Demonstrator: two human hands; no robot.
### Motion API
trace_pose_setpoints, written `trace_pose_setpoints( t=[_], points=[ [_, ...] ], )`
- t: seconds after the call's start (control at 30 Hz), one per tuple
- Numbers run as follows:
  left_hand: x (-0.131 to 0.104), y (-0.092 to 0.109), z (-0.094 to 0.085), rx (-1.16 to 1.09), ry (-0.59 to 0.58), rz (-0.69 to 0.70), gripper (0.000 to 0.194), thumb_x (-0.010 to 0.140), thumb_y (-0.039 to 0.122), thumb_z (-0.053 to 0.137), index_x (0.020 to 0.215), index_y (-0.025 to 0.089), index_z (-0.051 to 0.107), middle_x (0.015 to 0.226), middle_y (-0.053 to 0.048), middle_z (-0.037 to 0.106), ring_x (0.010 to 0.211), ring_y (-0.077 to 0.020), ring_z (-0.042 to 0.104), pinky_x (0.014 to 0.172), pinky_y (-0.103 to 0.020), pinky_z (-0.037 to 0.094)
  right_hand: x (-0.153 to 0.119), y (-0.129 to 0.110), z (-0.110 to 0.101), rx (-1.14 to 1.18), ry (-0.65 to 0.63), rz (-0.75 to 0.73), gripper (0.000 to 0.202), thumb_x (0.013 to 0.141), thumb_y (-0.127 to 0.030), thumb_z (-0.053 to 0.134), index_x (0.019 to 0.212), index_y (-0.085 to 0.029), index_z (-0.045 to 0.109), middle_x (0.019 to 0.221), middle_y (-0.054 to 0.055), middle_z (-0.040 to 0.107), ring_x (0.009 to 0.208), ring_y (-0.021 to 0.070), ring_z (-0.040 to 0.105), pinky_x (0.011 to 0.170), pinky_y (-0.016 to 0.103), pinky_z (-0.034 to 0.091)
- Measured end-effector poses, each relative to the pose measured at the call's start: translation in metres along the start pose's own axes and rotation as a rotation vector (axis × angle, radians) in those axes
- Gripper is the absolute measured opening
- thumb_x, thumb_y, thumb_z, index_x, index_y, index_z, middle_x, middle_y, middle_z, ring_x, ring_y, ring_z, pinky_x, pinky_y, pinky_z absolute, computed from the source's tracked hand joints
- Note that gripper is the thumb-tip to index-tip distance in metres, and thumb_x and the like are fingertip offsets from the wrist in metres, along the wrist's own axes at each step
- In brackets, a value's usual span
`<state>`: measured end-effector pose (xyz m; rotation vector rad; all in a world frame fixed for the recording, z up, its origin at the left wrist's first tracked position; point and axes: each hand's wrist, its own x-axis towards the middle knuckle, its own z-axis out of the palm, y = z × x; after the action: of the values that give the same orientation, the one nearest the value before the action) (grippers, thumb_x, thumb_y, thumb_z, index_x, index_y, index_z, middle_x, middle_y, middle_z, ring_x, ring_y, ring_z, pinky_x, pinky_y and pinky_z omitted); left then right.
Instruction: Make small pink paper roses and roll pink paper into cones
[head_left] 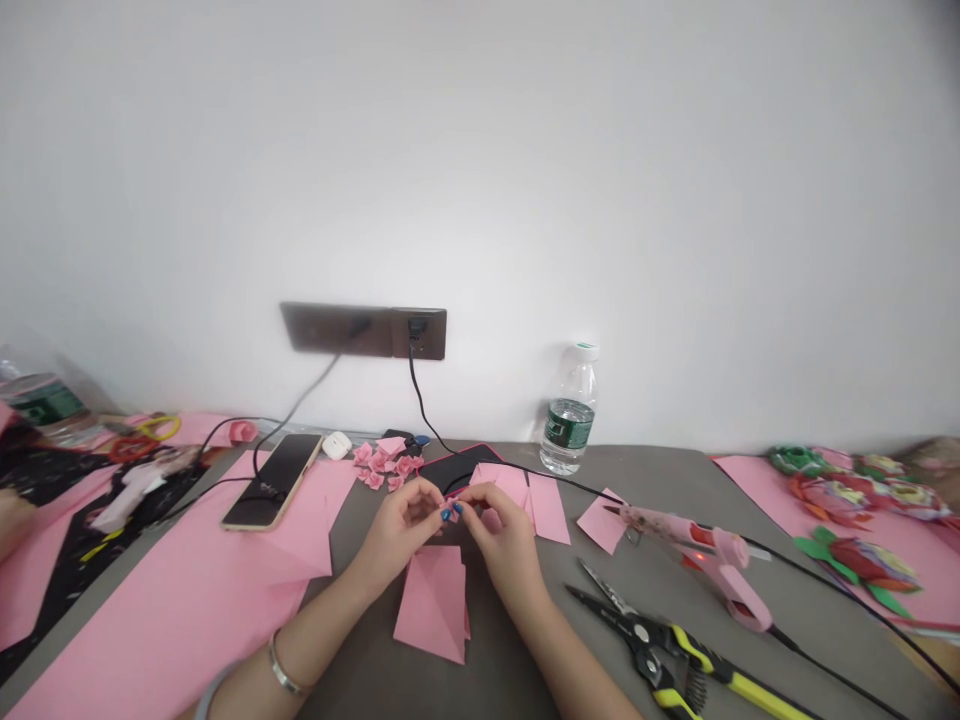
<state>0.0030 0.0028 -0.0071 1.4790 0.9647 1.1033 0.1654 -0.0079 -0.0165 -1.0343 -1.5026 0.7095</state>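
Both hands meet at the middle of the table. My left hand (405, 530) and my right hand (504, 535) pinch a small piece of pink paper (454, 508) between thumbs and fingers; the fingers hide most of it, so its exact shape cannot be told. Just below lie folded pink paper squares (433, 605). Beyond the left hand sits a cluster of small pink paper roses (382, 465). More cut pink pieces (551, 508) lie behind the right hand.
To the right are a pink glue gun (720, 575) with its cord and yellow-black snips (652, 640). A water bottle (568, 410) stands by the wall. At left, a phone (274, 482) rests on large pink sheets (172, 610). Another person's hand (13, 520) shows at far left.
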Motion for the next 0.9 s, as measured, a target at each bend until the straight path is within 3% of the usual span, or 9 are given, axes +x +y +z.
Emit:
trace_pose_setpoints(
  t=[0.2,0.33,0.63,0.8,0.9],
  points=[
    [-0.003,0.002,0.001,0.031,-0.015,0.015,0.011,0.081,0.027,0.068,0.085,0.018,0.061,0.08,-0.001,0.059,0.077,-0.0152,0.059,0.066,-0.024,0.052,0.002,0.0,0.0,0.063,-0.016,0.008,0.01,0.082,-0.02,0.063,0.073,-0.021,0.068,0.075,0.003,0.068,0.07,0.0192,0.062,0.062,0.028,0.046],
    [-0.003,0.006,0.001,0.041,-0.021,-0.005,0.011,0.081,0.028,0.067,0.081,0.018,0.061,0.077,0.0,0.057,0.074,-0.0154,0.058,0.063,-0.024,0.053,0.003,0.004,0.001,0.122,-0.003,0.036,0.005,0.081,-0.023,0.066,0.078,-0.021,0.066,0.075,0.003,0.068,0.068,0.0185,0.063,0.062,0.028,0.049],
    [-0.003,0.004,0.002,0.036,-0.014,-0.018,0.016,0.08,0.032,0.069,0.081,0.017,0.062,0.076,-0.001,0.058,0.073,-0.0155,0.059,0.059,-0.023,0.052,0.003,0.013,0.003,0.227,-0.014,0.084,0.012,0.081,-0.031,0.069,0.078,-0.021,0.062,0.072,0.002,0.066,0.064,0.0177,0.064,0.061,0.028,0.052],
    [-0.001,0.001,0.0,0.03,0.012,-0.01,0.021,0.083,0.038,0.066,0.082,0.018,0.06,0.073,0.001,0.056,0.07,-0.015,0.058,0.057,-0.023,0.053,0.003,0.011,0.002,0.218,-0.025,0.063,0.012,0.087,-0.032,0.063,0.086,-0.021,0.067,0.081,0.005,0.07,0.075,0.0205,0.066,0.068,0.031,0.052],
    [0.0,0.003,-0.001,0.034,0.035,-0.004,0.022,0.082,0.039,0.066,0.081,0.018,0.059,0.073,0.002,0.054,0.066,-0.0135,0.055,0.054,-0.021,0.051,0.003,0.007,0.002,0.19,-0.042,0.031,0.01,0.082,-0.028,0.068,0.089,-0.021,0.068,0.087,0.006,0.069,0.08,0.0211,0.065,0.07,0.032,0.05]
  ],
)
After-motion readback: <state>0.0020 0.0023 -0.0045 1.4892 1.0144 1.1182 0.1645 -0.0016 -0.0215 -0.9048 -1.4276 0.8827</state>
